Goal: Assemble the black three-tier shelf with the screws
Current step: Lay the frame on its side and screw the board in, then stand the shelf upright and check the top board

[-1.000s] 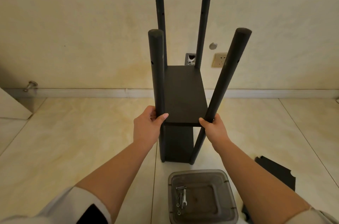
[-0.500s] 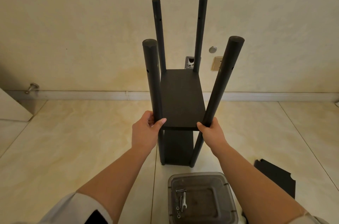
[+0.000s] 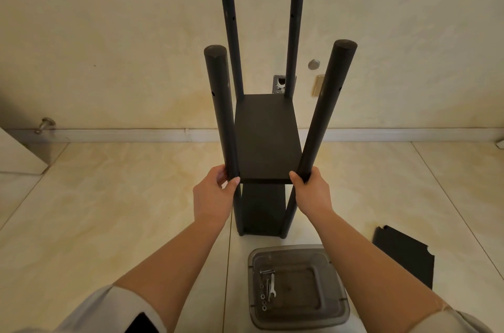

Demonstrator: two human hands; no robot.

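Your left hand (image 3: 215,190) and right hand (image 3: 311,188) each grasp a near post of the black wooden three-tier shelf (image 3: 266,139) standing on the tiled floor (image 3: 122,210); it is stiff, probably light, so hold low beside the board.

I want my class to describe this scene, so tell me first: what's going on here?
A person is putting together a black shelf on a tiled floor. The left hand and right hand each grip one of the two near posts at the level of the upper fitted board. Two boards are in; a third black board lies on the floor to the right. A grey lid in front holds screws and a small wrench.
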